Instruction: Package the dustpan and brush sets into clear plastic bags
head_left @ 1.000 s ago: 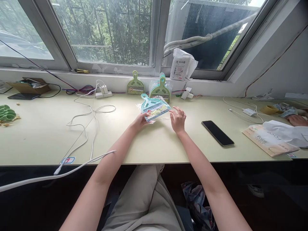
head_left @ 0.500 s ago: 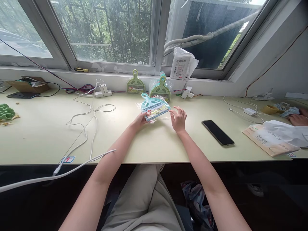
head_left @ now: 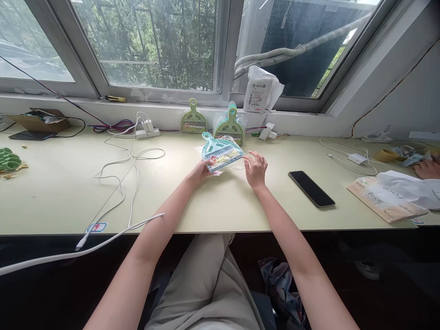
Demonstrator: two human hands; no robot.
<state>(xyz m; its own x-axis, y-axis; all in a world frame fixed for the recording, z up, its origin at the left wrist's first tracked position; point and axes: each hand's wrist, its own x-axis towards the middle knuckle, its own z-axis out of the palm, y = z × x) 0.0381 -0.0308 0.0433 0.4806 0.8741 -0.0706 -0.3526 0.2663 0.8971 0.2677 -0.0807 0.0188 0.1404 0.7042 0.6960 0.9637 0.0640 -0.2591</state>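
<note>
A small teal dustpan and brush set [head_left: 220,152] in a clear plastic wrapper lies tilted on the pale table [head_left: 62,192], just in front of me. My left hand [head_left: 200,173] pinches the wrapper's near left corner. My right hand [head_left: 255,169] hovers at the packet's right edge with its fingers spread, the fingertips touching or almost touching the plastic. Behind the packet, a green dustpan set [head_left: 194,120] leans upright against the window ledge, and a wrapped stack of similar sets [head_left: 229,124] stands to its right.
A black phone [head_left: 311,189] lies right of my hands. White cables [head_left: 127,172] loop over the table's left half from a power strip [head_left: 147,133]. A tissue pack [head_left: 387,199] and another person's hand [head_left: 426,168] are at the far right. A white parcel [head_left: 259,94] sits on the sill.
Almost nothing has moved. My right hand has crept slightly toward the packet's right edge, and the view has tilted a little.
</note>
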